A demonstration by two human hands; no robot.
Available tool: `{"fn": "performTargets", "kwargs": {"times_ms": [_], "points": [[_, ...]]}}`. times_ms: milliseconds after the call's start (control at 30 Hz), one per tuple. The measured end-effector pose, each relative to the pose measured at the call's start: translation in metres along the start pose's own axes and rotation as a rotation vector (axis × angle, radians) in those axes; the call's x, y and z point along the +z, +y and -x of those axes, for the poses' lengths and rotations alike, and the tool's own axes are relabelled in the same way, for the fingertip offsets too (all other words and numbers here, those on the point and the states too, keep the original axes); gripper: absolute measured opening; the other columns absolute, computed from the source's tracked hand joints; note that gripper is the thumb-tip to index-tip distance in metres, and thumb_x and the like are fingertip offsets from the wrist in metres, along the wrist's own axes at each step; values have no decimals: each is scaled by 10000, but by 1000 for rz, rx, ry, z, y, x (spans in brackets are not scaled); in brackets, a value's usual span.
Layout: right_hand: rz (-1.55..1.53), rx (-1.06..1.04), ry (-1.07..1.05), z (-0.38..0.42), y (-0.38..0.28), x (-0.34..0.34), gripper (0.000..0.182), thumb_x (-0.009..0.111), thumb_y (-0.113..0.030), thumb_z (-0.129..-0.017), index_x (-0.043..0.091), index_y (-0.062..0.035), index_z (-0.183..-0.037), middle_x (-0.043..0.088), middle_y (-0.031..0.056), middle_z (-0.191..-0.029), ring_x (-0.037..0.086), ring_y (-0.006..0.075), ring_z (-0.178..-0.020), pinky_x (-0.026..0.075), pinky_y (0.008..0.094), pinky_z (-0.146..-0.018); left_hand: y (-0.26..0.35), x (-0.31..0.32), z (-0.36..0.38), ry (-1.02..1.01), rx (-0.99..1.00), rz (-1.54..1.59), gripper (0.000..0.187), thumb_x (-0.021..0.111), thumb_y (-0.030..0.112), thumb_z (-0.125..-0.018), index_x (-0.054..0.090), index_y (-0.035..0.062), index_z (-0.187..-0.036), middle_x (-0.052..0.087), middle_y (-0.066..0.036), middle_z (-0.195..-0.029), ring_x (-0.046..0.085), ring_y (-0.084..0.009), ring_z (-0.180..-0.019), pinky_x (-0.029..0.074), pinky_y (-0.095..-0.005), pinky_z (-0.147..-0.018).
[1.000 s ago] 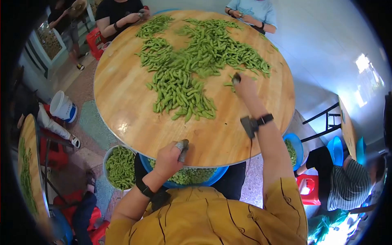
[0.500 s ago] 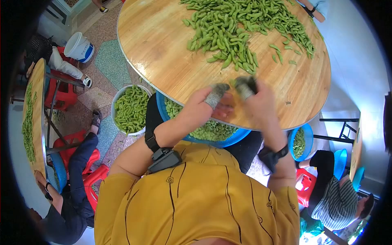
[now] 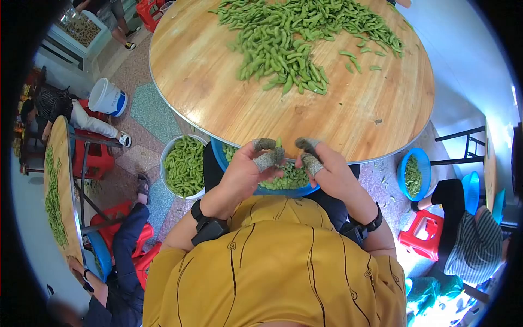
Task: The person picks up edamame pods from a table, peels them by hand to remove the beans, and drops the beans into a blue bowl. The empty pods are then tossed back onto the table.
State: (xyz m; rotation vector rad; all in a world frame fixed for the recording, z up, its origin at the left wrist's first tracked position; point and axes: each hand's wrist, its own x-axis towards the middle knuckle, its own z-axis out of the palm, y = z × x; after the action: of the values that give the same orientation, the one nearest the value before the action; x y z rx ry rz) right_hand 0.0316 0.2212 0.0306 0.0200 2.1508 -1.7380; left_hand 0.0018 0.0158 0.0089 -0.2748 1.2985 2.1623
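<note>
My left hand (image 3: 250,166), with grey wraps on thumb and forefinger, pinches a small green pod (image 3: 278,143) above the near edge of the round wooden table (image 3: 207,92). Close by on the right, my right hand (image 3: 324,166) has the same wraps, its thumb and forefinger bent near each other; whatever may lie between them is too small to make out. Below both hands, a blue basin (image 3: 219,154) of shelled green beans (image 3: 291,177) rests on my lap, partly hidden by them. A large heap of green pods (image 3: 283,46) lies across the table's far side.
On the floor at left stand a white tub of pods (image 3: 185,166) and a white bucket (image 3: 108,98). At right are a blue basin (image 3: 414,173) and a red stool (image 3: 423,235). People sit at both sides, one by another table (image 3: 70,218).
Both hands have drawn back toward me from over the table, and a pod now shows in my left fingers. The view has shifted, with the table higher in it.
</note>
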Motion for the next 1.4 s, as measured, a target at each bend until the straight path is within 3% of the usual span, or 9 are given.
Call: {"fn": "performTargets", "kwargs": {"times_ms": [600,800,900,967,1100,1167,1200,1267,1400], "points": [[-461,159,-293,2,-2,7,368,441,-65,-897,487,-100,-1261,566,-9,-752,428,43,-473,339,186,-410,6,-10,3,-284,-145,-138,155,569,105,-907,609,-6,-1008,634,-45,-837,609,-127,-711,491,-249,-654],[-348,64,-161,-1,10,30,351,445,-80,-910,486,-113,-1257,545,-6,-735,414,37,-474,313,189,-396,3,-18,9,-240,401,-904,169,587,98,-896,612,-6,-1027,635,-40,-806,594,-117,-656,479,-243,-574],[-418,141,-182,-2,10,33,337,443,-79,-922,485,-117,-1254,532,1,-726,397,45,-451,295,196,-382,8,-26,8,-239,347,-880,172,601,78,-886,611,-6,-1036,637,-47,-799,609,-122,-674,490,-247,-574],[-926,325,-357,1,11,28,319,440,-80,-935,491,-118,-1248,521,7,-720,384,52,-433,290,199,-378,9,-37,4,-395,-193,-73,184,623,72,-870,609,-9,-1035,640,-52,-804,623,-132,-703,506,-261,-603],[-1018,391,-341,-1,15,29,275,444,-98,-949,507,-117,-1216,516,12,-716,378,52,-421,307,200,-376,-4,-39,-5,-442,-206,-3,199,633,95,-867,609,-15,-1030,640,-56,-802,627,-139,-715,510,-272,-606],[-535,257,-198,1,8,38,260,457,-141,-959,515,-124,-1212,522,4,-714,388,43,-431,333,197,-380,-16,-38,-6,-297,298,-564,215,620,136,-882,606,-11,-1039,636,-45,-800,611,-142,-691,497,-275,-593],[-536,256,-194,1,7,40,260,457,-141,-959,515,-124,-1212,522,4,-714,388,43,-431,333,197,-380,-11,-37,-5,-301,297,-565,215,620,136,-882,606,-11,-1039,636,-45,-800,611,-142,-691,497,-275,-593],[-403,195,-150,0,6,43,274,464,-185,-967,510,-131,-1232,526,-5,-703,405,37,-442,353,195,-385,2,-34,-2,-248,692,-1392,195,604,130,-890,608,6,-1040,626,-27,-791,600,-128,-690,488,-268,-612],[-522,220,-200,-1,18,41,317,481,-192,-957,496,-136,-1268,530,-11,-690,417,39,-449,358,197,-389,2,-35,5,-254,206,-852,151,573,124,-903,612,16,-1002,610,-11,-776,576,-112,-673,476,-265,-620]]}}
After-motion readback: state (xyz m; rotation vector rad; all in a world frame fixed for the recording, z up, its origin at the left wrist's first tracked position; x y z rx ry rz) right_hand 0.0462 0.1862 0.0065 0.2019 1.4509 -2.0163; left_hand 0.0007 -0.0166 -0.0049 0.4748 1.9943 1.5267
